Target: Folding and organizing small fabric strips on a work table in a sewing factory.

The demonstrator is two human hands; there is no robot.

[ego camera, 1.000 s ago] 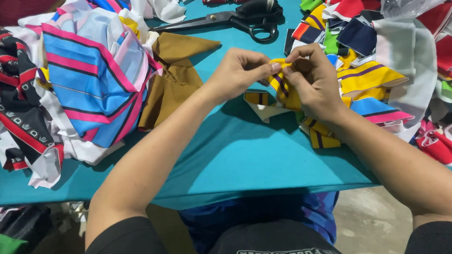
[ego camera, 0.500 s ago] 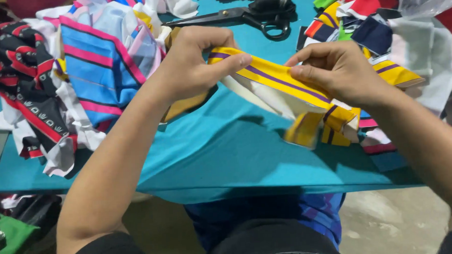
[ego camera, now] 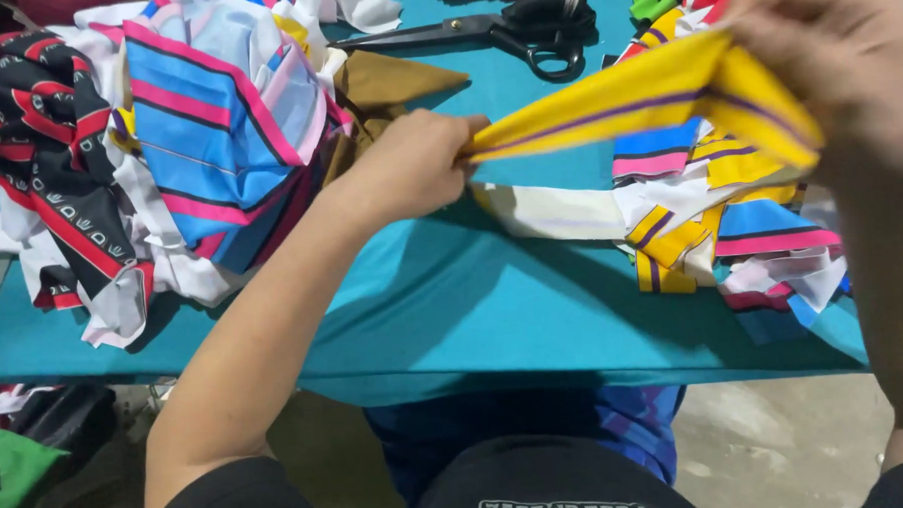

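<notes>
While the teal cloth-covered table (ego camera: 454,314) is lying smooth and flat beneath everything, the left edge is showing a crumpled heap of fabric: a black piece with red bands (ego camera: 53,168) is slumping against a soft, folded blue panel crossed by pink stripes (ego camera: 208,152), with white scraps poking out below. Just right of that, a plain mustard-brown cloth (ego camera: 391,86) is jutting out in a pointed fold. Behind it, black-handled scissors (ego camera: 509,30) are lying flat on the table, blades pointing left.

Now the action: the left hand (ego camera: 413,165) is closing its fingers into a tight pinch on the narrow end of the yellow strip (ego camera: 656,92), a long, smooth band with a thin purple line running along it. The strip is hanging in the air above the table, pulled taut and rising to the right, widening as it goes. At the far end the right hand (ego camera: 840,55) is gripping it too, fingers curled over the broad folded end, close to the camera and a little blurred.

Underneath the strip, a loose pile of striped offcuts (ego camera: 711,225) is lying on the table: yellow, white, blue and pink pieces, limp and overlapping, some draping toward the near edge.
</notes>
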